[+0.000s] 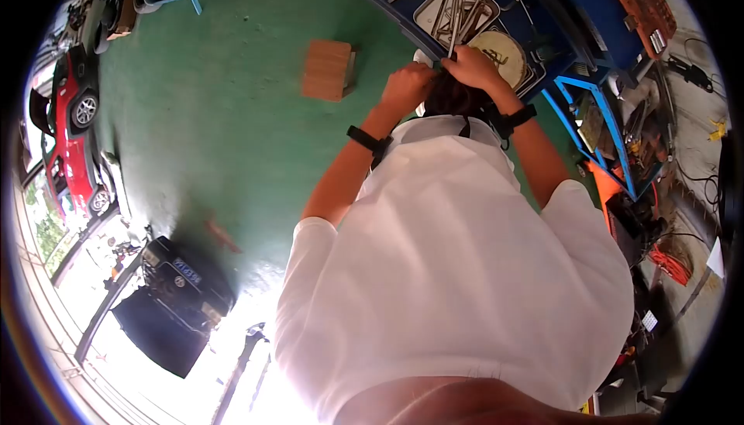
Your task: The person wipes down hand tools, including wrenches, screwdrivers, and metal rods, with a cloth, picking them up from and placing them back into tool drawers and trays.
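Observation:
My left hand [409, 88] is closed with its knuckles up, beside the front edge of an open blue drawer [397, 16]. Whatever its fingers hold is hidden. Close by on the right, my right hand [474, 67] is closed at the drawer's edge, its fingertips around the lower end of a slim metal tool [453, 44]. Behind it, a metal tray [421, 19] contains several bent steel keys or wrenches. A round cream-coloured dish [515, 65] with small dark pieces on it sits just right of my right hand. Black bands circle both wrists.
A brown wooden stool [325, 70] stands on the green floor [232, 115] to the left. Right of the drawer are a blue metal frame [612, 134] and a rusty red tool case [642, 3]. Farther off are a red car [74, 154] and a dark car [182, 278].

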{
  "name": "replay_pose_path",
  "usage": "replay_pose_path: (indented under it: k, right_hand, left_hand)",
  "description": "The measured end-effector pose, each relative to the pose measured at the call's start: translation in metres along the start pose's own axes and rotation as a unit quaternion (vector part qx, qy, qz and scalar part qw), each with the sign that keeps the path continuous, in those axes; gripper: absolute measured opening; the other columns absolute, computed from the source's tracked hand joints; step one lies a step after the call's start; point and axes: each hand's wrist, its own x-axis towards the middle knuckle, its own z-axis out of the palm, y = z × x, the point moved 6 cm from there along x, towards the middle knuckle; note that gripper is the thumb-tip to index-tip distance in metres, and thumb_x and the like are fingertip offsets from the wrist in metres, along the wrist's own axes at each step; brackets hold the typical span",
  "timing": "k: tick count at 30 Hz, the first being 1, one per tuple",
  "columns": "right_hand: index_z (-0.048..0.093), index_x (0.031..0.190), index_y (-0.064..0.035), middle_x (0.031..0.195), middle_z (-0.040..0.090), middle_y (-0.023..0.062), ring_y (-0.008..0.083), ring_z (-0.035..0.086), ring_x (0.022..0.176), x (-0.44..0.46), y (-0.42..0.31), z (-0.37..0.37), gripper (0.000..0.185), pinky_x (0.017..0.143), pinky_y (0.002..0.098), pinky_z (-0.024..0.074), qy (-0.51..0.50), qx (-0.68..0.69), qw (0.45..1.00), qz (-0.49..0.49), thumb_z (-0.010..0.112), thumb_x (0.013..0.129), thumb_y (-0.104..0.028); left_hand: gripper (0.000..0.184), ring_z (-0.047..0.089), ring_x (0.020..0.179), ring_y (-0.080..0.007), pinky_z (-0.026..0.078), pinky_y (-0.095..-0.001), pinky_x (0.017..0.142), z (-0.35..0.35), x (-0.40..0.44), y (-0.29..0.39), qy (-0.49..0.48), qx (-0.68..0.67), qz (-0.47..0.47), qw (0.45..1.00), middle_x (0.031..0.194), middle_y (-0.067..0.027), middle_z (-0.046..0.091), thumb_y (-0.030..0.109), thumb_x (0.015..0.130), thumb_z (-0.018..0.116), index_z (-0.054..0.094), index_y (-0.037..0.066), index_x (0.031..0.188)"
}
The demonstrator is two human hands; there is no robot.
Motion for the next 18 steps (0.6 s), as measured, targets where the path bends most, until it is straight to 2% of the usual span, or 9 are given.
replay_pose_path:
  k: [3,4,6,7,9,11,13,15,18]
  right_hand:
    - [0.069,0.09,0.0023,0.088,0.068,0.0262,0.0424,0.067,0.085,0.033,0.01,0.002,0.043,0.076,0.0489,0.053,-0.026,-0.01,0.999,0.04,0.065,0.084,-0.04]
    - [0.068,0.084,0.0027,0.082,0.068,0.0241,0.0407,0.067,0.079,0.045,0.015,0.003,0.044,0.071,0.0491,0.0524,0.004,-0.002,1.0,0.001,0.066,0.083,-0.041]
    - [0.068,0.084,0.0044,0.082,0.067,0.0261,0.0423,0.067,0.081,0.061,0.035,0.005,0.046,0.072,0.0487,0.0525,-0.006,0.014,0.999,0.034,0.067,0.082,-0.041]
    - [0.068,0.085,0.0061,0.082,0.067,0.0282,0.044,0.066,0.083,0.067,0.041,0.002,0.048,0.074,0.0484,0.0527,-0.017,0.02,0.998,0.058,0.068,0.08,-0.041]
    - [0.068,0.084,0.0062,0.081,0.066,0.0274,0.0423,0.067,0.081,0.08,0.053,-0.003,0.048,0.072,0.0477,0.0527,-0.03,0.027,0.997,0.073,0.068,0.079,-0.042]
    - [0.068,0.083,0.0056,0.08,0.066,0.0265,0.0411,0.067,0.079,0.088,0.066,-0.002,0.047,0.07,0.0476,0.0523,-0.042,0.033,0.993,0.106,0.068,0.08,-0.042]
    - [0.069,0.084,0.0053,0.08,0.067,0.0248,0.0406,0.067,0.077,0.085,0.062,-0.015,0.047,0.07,0.0476,0.0524,0.008,0.046,0.993,0.11,0.067,0.082,-0.042]
    - [0.07,0.087,0.004,0.085,0.069,0.0239,0.0407,0.067,0.081,0.091,0.067,-0.024,0.044,0.073,0.0479,0.0528,-0.03,0.02,0.984,0.173,0.066,0.082,-0.04]
    - [0.071,0.091,0.001,0.093,0.069,0.0246,0.041,0.067,0.09,0.093,0.066,-0.03,0.041,0.079,0.0495,0.0532,-0.004,0.007,0.985,0.174,0.065,0.082,-0.038]
  left_hand:
    - [0.015,0.064,0.081,-0.0337,0.053,-0.0438,0.069,-0.002,0.026,-0.02,-0.008,0.024,0.013,1.0,0.084,-0.0102,0.066,0.016,0.086,0.066,0.069,0.011,0.1]
    - [0.016,0.065,0.085,-0.0303,0.055,-0.0422,0.068,-0.002,0.033,-0.021,-0.03,0.085,0.021,0.996,0.092,-0.0075,0.066,0.015,0.083,0.066,0.069,0.012,0.098]
    - [0.02,0.065,0.095,-0.0253,0.054,-0.0394,0.071,0.002,0.05,-0.023,-0.047,0.139,0.077,0.986,0.101,-0.003,0.066,0.014,0.079,0.065,0.069,0.014,0.099]
    - [0.02,0.065,0.095,-0.0253,0.054,-0.0394,0.071,0.004,0.058,-0.027,-0.054,0.138,0.086,0.985,0.101,-0.003,0.066,0.014,0.079,0.065,0.069,0.014,0.099]
    - [0.019,0.063,0.096,-0.0242,0.051,-0.0381,0.077,0.003,0.071,-0.019,-0.026,0.184,0.177,0.967,0.098,-0.0025,0.066,0.011,0.078,0.064,0.069,0.013,0.096]
    - [0.018,0.063,0.096,-0.0243,0.049,-0.038,0.079,0.007,0.09,-0.018,-0.074,0.209,0.177,0.959,0.096,-0.003,0.066,0.011,0.078,0.064,0.068,0.012,0.095]
    - [0.017,0.062,0.095,-0.0243,0.048,-0.038,0.081,0.017,0.104,-0.022,-0.119,0.232,0.177,0.949,0.095,-0.0034,0.066,0.01,0.078,0.063,0.068,0.011,0.094]
    - [0.017,0.062,0.092,-0.0248,0.047,-0.0395,0.081,0.025,0.121,-0.023,-0.128,0.265,0.203,0.934,0.092,-0.0053,0.066,0.007,0.076,0.062,0.066,0.01,0.092]
    - [0.018,0.062,0.093,-0.0257,0.046,-0.0409,0.083,0.039,0.132,-0.033,-0.173,0.257,0.19,0.932,0.091,-0.0068,0.066,0.007,0.075,0.061,0.066,0.008,0.092]
